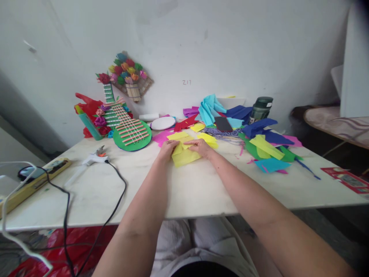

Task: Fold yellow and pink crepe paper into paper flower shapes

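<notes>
Both hands meet over a sheet of yellow crepe paper [186, 157] at the middle of the table. My left hand [168, 149] pinches its left side, with the thumb and fingers pressed together. From the right, my right hand [200, 147] grips the upper right part of the same paper. The sheet looks partly folded between the fingers, and its lower part hangs toward me. More yellow pieces [210, 139] lie just behind the right hand. A pink sheet [160, 137] lies beyond the left hand.
A green paper guitar [132, 134] with stick strips stands at the left, near a glue gun [96, 157] and its black cord. Coloured crepe scraps [271, 165], a dark phone [223, 124] and a green bottle [261, 109] are at the right. A power strip [37, 182] lies far left.
</notes>
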A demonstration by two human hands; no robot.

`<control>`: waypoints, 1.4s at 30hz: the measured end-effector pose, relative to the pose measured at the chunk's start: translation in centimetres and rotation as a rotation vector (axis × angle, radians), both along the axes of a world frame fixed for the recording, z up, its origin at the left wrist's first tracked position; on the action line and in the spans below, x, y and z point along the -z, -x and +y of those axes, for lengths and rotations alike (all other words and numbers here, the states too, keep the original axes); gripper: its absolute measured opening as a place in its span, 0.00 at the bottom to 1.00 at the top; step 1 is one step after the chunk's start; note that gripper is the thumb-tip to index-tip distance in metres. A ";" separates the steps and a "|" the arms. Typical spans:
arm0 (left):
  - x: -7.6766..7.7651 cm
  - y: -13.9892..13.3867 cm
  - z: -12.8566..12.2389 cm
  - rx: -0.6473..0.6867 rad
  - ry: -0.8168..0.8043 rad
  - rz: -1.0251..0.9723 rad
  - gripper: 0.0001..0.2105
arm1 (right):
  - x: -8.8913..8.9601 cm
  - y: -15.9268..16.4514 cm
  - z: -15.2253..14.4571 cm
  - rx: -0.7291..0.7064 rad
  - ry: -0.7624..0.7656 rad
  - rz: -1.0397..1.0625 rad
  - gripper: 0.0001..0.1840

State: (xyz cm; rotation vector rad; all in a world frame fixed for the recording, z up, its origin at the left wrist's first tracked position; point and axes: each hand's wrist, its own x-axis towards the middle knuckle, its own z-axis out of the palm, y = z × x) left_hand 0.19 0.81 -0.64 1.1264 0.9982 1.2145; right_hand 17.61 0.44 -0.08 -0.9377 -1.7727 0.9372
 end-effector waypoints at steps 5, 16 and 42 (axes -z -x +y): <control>0.1 0.0 0.0 0.027 0.002 -0.037 0.10 | -0.2 0.0 -0.1 -0.002 -0.014 -0.048 0.18; -0.3 -0.2 -0.3 0.040 0.030 -0.055 0.11 | -0.2 0.0 -0.1 0.008 -0.064 -0.087 0.19; -0.3 -0.3 -0.4 -0.067 -0.158 0.264 0.17 | 0.7 0.0 0.9 0.195 0.008 -0.115 0.19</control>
